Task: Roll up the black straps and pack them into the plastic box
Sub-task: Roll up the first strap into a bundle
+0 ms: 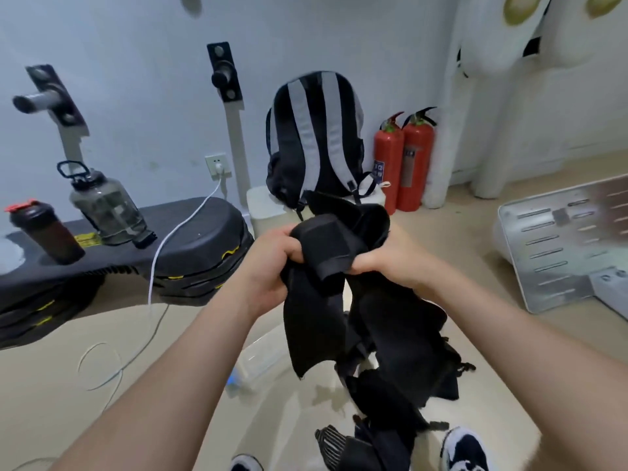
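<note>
A wide black fabric strap is held in mid-air between both hands, its upper end turned over into a short, thick roll while a loose tail hangs straight down toward 6 o'clock. The strap's long axis runs top to bottom, so the roll would have to travel down the tail.

The left hand, at 9 o'clock from the roll, has its fingers curled tightly round the bundle. The right hand, at 3 o'clock, pinches the opposite edge with its fingers folded in. Both sit level with each other and equally close to the work.

Below the hands, at about 7 o'clock, a clear plastic box rests on the beige floor. It lies nearer the left hand, and the hanging tail partly hides it. Whether it holds anything cannot be told.

At 5 o'clock, beneath the right forearm, a heap of further black straps lies on the floor just beside the box, apparently not yet rolled.

Judging by the long free tail, the rolling of this strap is at an early stage, and packing will likely mean lowering it down and to the left.
</note>
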A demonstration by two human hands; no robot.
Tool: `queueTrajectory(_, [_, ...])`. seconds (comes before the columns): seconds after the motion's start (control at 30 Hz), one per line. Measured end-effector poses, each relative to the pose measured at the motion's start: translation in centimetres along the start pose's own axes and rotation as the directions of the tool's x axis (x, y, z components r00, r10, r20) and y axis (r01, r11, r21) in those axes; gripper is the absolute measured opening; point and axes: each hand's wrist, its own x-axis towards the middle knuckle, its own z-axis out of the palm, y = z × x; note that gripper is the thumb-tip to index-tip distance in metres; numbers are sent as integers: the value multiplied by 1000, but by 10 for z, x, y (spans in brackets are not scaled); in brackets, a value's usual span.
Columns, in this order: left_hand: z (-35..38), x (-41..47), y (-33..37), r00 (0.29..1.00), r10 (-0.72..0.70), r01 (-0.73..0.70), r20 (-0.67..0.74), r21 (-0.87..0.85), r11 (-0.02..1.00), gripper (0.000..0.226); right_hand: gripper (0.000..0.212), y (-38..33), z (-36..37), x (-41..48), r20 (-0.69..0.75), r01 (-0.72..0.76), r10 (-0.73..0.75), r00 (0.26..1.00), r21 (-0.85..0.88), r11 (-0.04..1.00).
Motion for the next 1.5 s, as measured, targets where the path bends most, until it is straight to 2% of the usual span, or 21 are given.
queueTrajectory(0.07, [-1,-1,-3,991,-36,20,130,119,993,60,27,-1,-16,6,-37,-10,13,999,80,997])
queueTrajectory(0.1, [1,-1,-3,989,-42,13,138,204,979,59,27,-1,-23,10,-67,-12,18,998,83,996])
queueTrajectory(0.13, [3,1,-1,993,-19,-10,115,253,967,58,30,0,-29,14,-101,-11,13,995,27,1000])
queueTrajectory(0.2, [4,5,8,996,68,-80,62,232,970,54,26,4,-33,19,-129,14,-31,991,-136,991])
queueTrajectory(0.23, [4,6,12,993,108,-115,45,229,967,53,23,7,-32,20,-125,28,-53,991,-195,980])
queueTrajectory(0.3, [3,8,15,989,148,-150,29,269,951,49,33,15,-26,24,-70,36,-59,996,-297,954])
queueTrajectory(0.4, [11,7,9,993,115,-108,-15,249,962,42,30,41,-24,36,-87,-4,-38,996,-436,900])
queueTrajectory(0.47, [15,8,6,994,97,-82,-58,223,971,43,22,56,-25,41,-216,-81,-39,976,-520,850])
queueTrajectory(0.5, [16,9,4,993,92,-76,-75,201,977,46,23,62,-26,42,-305,-126,-41,951,-507,853])
queueTrajectory(0.57, [18,12,2,993,70,-57,-92,136,989,46,26,68,-27,43,-481,-175,-20,876,-358,917])
queueTrajectory(0.63, [22,11,2,994,46,-38,-103,80,996,44,21,70,-23,48,-561,-226,32,827,-279,933])
queueTrajectory(0.77, [29,7,3,994,33,-31,-107,23,999,38,21,74,-15,55,-640,-358,109,760,-273,893])
queueTrajectory(0.83, [27,3,5,991,33,-31,-133,21,999,44,26,78,-17,56,-678,-399,188,711,-169,901])
queueTrajectory(0.93, [19,2,5,988,60,-57,-144,22,998,49,21,83,-28,56,-700,-419,354,620,87,904])
queueTrajectory(1.1, [18,0,9,989,95,-98,-113,-21,995,41,15,91,-29,54,-682,-401,434,588,220,889])
queueTrajectory(1.2, [21,-2,9,992,104,-109,-73,-73,991,36,20,92,-24,58,-613,-307,458,644,341,888])
queueTrajectory(1.27, [22,-1,6,997,71,-74,-28,-150,986,43,27,91,-18,61,-454,-271,558,695,553,788])
queueTrajectory(1.33, [20,0,6,998,55,-53,2,-244,968,39,28,91,-11,61,-312,-299,626,715,674,676])
queueTrajectory(1.37, [18,1,8,999,47,-43,8,-274,961,32,29,92,-9,62,-294,-308,623,725,670,675])
queueTrajectory(1.4, [11,3,9,999,41,-37,11,-267,963,28,33,91,-8,63,-309,-306,588,747,626,718])
queueTrajectory(1.5, [-23,11,11,998,-39,41,41,-45,998,33,40,71,-12,63,-402,-239,327,855,253,938])
